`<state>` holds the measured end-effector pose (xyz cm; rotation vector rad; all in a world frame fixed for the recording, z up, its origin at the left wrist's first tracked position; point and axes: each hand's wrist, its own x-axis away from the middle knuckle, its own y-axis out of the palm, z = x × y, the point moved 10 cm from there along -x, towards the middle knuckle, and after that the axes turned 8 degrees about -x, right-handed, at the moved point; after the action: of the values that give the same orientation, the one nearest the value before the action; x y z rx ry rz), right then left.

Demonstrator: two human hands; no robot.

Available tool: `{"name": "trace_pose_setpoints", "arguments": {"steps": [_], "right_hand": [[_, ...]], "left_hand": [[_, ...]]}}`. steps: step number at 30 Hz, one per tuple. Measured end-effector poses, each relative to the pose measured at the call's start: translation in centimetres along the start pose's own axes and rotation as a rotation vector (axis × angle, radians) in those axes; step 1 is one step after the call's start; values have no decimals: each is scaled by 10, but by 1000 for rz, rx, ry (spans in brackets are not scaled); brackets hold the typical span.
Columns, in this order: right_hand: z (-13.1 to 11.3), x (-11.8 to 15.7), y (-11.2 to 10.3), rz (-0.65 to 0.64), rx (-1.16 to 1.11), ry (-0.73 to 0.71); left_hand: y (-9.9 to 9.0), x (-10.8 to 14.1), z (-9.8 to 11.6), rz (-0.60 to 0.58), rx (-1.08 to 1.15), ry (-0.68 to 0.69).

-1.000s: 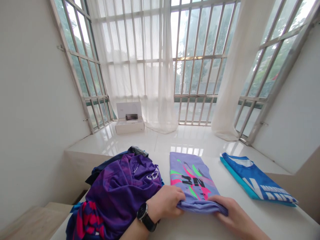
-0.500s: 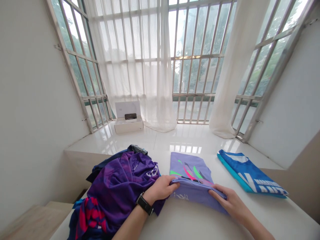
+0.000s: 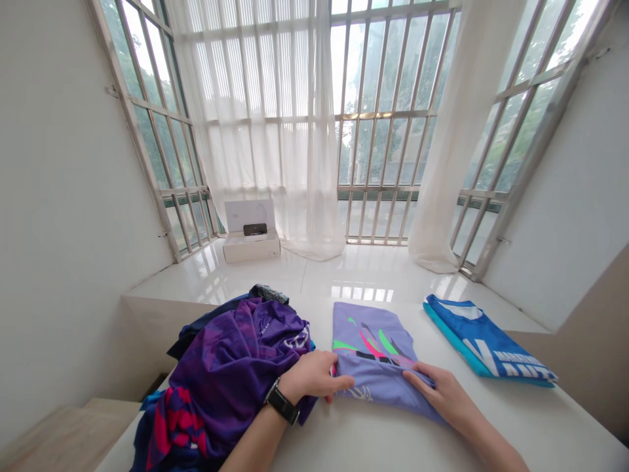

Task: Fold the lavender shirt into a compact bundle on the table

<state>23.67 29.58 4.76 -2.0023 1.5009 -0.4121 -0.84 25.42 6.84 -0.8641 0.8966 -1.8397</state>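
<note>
Lilac printed jersey [image 3: 373,354] lay flat on worktop [image 3: 496,426] between hands, long axis running away from person. Right hand [image 3: 435,393], nearer, pinched jersey's folded edge; left hand [image 3: 314,377] held nothing, fingertips at jersey's left side, beside purple jersey pile [image 3: 230,373].

At two o'clock, a folded blue jersey [image 3: 484,341] lies on the white tabletop [image 3: 393,439]. At twelve o'clock, a white box [image 3: 250,249] with its lid raised stands on the glossy floor [image 3: 344,278], a black device [image 3: 254,229] on top, before sheer curtains [image 3: 260,118] and barred windows [image 3: 383,131].
</note>
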Motion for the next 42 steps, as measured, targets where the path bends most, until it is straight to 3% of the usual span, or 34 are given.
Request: {"name": "trace_pose_setpoints", "arguments": {"steps": [3,10,21,25,31,36,42], "right_hand": [[1,0,1,-6,11,6],[-4,1,1,-8,-3,12],[6,2,-13,120,107,50],[6,2,-7,89,97,52],[14,3,-10,60,146,72],[22,4,-21,94,149,63],[20,4,-21,105,105,42]], "left_hand": [[0,1,2,1,-15,-5],[-11,-11,3,323,-58,10],[-1,-15,-9,307,-113,-127],[-2,-14,-9,306,-151,-158],[5,-18,1,298,-144,-120],[13,-19,16,317,21,-3],[8,-21,2,449,163,-21]]}}
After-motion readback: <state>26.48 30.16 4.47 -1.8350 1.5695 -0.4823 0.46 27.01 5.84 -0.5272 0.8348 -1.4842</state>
